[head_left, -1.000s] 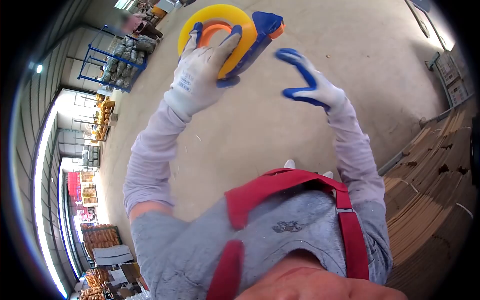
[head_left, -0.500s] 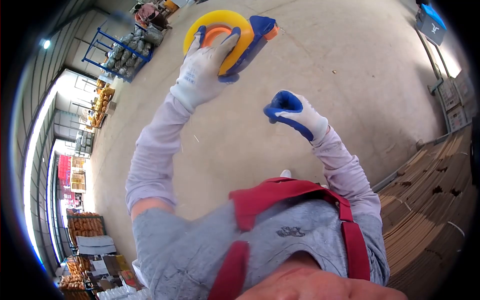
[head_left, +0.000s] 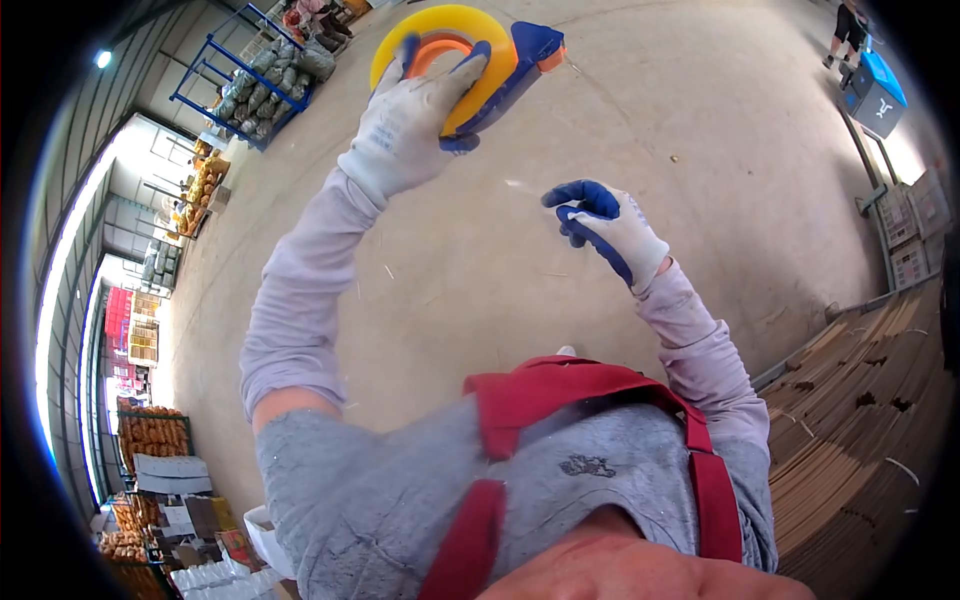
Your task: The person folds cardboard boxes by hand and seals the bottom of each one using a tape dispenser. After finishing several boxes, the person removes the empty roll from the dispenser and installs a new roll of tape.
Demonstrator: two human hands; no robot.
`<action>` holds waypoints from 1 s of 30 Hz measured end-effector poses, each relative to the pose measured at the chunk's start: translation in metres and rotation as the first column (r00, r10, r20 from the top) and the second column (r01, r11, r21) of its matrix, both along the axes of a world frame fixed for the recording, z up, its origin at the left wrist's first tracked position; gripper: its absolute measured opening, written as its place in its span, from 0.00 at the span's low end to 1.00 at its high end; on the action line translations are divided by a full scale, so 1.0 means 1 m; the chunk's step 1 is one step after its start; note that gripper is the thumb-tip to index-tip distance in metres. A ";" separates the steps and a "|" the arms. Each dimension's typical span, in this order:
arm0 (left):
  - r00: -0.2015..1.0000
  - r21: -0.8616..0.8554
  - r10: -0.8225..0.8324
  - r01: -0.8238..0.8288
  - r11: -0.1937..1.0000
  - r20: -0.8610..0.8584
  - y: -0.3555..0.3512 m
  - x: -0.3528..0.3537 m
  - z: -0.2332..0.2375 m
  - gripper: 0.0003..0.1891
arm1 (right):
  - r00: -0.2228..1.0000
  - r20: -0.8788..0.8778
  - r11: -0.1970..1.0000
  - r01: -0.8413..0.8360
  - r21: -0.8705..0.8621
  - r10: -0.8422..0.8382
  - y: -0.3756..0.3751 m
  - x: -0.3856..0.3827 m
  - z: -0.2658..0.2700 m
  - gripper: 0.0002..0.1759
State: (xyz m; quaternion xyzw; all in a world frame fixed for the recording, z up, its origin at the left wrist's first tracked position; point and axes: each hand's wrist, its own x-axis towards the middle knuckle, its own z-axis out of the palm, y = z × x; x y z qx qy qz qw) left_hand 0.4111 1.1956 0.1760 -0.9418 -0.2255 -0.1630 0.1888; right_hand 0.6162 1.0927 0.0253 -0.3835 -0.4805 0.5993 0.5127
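My left hand (head_left: 405,125), in a white glove with blue-coated fingertips, grips a tape dispenser (head_left: 510,75) with a blue body and an orange part at its tip. A wide yellow tape roll (head_left: 445,25) with an orange core sits on it, and my fingers reach over the roll into the core. My right hand (head_left: 605,225), gloved the same way, is raised to the right and lower, apart from the dispenser. Its fingers are curved and loosely parted, and I see nothing held in them. A small pale blurred sliver (head_left: 518,185) shows just left of its fingertips.
Flattened cardboard (head_left: 860,430) is stacked at my right. Beyond it stand grey crates (head_left: 910,215) and a grey bin with a blue lid (head_left: 878,95), with a person (head_left: 850,30) near it. Far left are a blue rack (head_left: 265,95) of filled bags and orange-filled stacks (head_left: 150,435).
My right hand has loosened from a closed pinch to parted fingers. The pale sliver now shows beside it. The left hand and dispenser sit slightly higher in view.
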 end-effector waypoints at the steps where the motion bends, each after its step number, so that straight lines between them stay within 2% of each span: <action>1: 1.000 -0.025 0.019 -0.019 1.000 0.002 -0.001 0.000 0.001 0.43 | 1.000 0.005 1.000 -0.001 0.000 0.001 -0.002 -0.001 0.002 0.12; 4: 0.999 -0.019 0.042 -0.041 0.999 0.008 0.001 0.000 0.001 0.43 | 1.000 -0.005 1.000 -0.019 -0.024 0.019 -0.005 -0.001 0.009 0.11; 7: 1.000 0.048 0.008 -0.007 0.999 -0.026 0.004 -0.003 0.001 0.43 | 0.995 0.095 0.997 -0.006 -0.083 0.014 -0.005 0.001 0.020 0.11; 9: 1.000 0.053 -0.003 0.004 0.999 -0.016 0.003 -0.001 0.002 0.43 | 0.932 0.361 0.995 0.070 -0.077 -0.037 -0.006 0.004 0.028 0.11; 10: 1.000 0.058 -0.015 0.016 0.998 -0.010 0.003 -0.001 0.002 0.42 | 0.931 0.362 0.995 0.065 -0.075 -0.034 -0.004 0.005 0.023 0.11; 11: 1.000 0.061 -0.011 0.012 0.998 -0.008 0.005 -0.002 0.003 0.42 | 0.816 0.535 0.970 0.123 0.212 -0.220 -0.001 0.006 0.014 0.11; 12: 1.000 0.058 0.009 -0.009 0.998 0.003 0.008 -0.004 0.001 0.42 | 0.656 0.620 0.867 0.110 0.487 -0.431 0.001 0.006 0.009 0.12; 13: 0.999 0.055 0.029 -0.030 0.998 0.013 0.012 -0.005 -0.001 0.42 | 0.657 0.619 0.866 0.106 0.489 -0.430 0.000 0.004 0.012 0.12; 15: 0.997 0.028 0.027 -0.029 0.999 0.070 0.022 -0.006 -0.006 0.42 | 0.706 0.497 0.802 0.171 0.573 -0.506 -0.009 0.000 0.021 0.12; 17: 0.992 -0.003 0.021 -0.020 1.000 0.124 0.030 -0.009 -0.010 0.42 | 0.705 0.521 0.817 0.146 0.557 -0.481 -0.016 0.000 0.030 0.11; 19: 0.956 0.093 -0.047 0.021 0.995 0.289 0.039 -0.014 -0.014 0.41 | 0.696 0.549 0.830 0.123 0.544 -0.463 -0.025 0.001 0.028 0.10; 20: 0.871 -0.067 0.044 -0.013 0.998 0.488 0.045 -0.018 -0.012 0.41 | 0.746 0.541 0.868 0.098 0.486 -0.388 -0.034 0.004 0.021 0.08; 21: 0.811 -0.308 0.290 -0.144 0.941 0.508 0.047 -0.028 -0.005 0.44 | 0.793 0.526 0.903 0.069 0.424 -0.308 -0.040 0.009 0.014 0.07; 22: 0.809 -0.272 0.202 -0.055 0.961 0.551 0.059 -0.045 -0.005 0.45 | 0.963 0.257 0.989 0.053 0.136 -0.087 -0.045 0.023 0.012 0.10; 23: 0.796 -0.220 0.107 0.033 0.975 0.595 0.064 -0.051 0.000 0.45 | 0.997 0.032 0.997 0.063 0.044 -0.065 -0.048 0.036 0.009 0.17; 24: 0.788 -0.207 0.108 0.025 0.978 0.606 0.065 -0.053 0.000 0.45 | 0.985 -0.145 0.992 0.106 0.072 -0.095 -0.054 0.052 0.004 0.22; 25: 0.842 -0.048 0.042 -0.019 0.999 0.538 0.053 -0.049 0.006 0.44 | 0.957 -0.254 0.984 0.166 0.073 -0.142 -0.058 0.067 0.002 0.23; 26: 0.893 0.106 -0.001 -0.053 0.993 0.451 0.040 -0.047 0.010 0.44 | 0.947 -0.146 0.957 0.291 0.001 -0.288 -0.057 0.079 -0.006 0.22; 27: 0.891 0.097 0.016 -0.067 0.993 0.454 0.026 -0.045 0.014 0.44 | 0.943 -0.046 0.944 0.329 -0.007 -0.329 -0.056 0.090 -0.011 0.21; 28: 0.863 -0.170 0.205 -0.141 0.975 0.461 0.014 -0.041 0.020 0.44 | 0.943 -0.001 0.942 0.334 -0.037 -0.334 -0.055 0.091 -0.011 0.22; 29: 0.823 -0.420 0.385 -0.201 0.885 0.418 0.007 -0.039 0.025 0.44 | 0.941 0.041 0.939 0.338 -0.064 -0.336 -0.052 0.091 -0.011 0.22; 30: 0.844 -0.397 0.355 -0.188 0.898 0.402 0.005 -0.040 0.026 0.44 | 0.944 0.038 0.941 0.330 -0.069 -0.328 -0.047 0.089 -0.014 0.22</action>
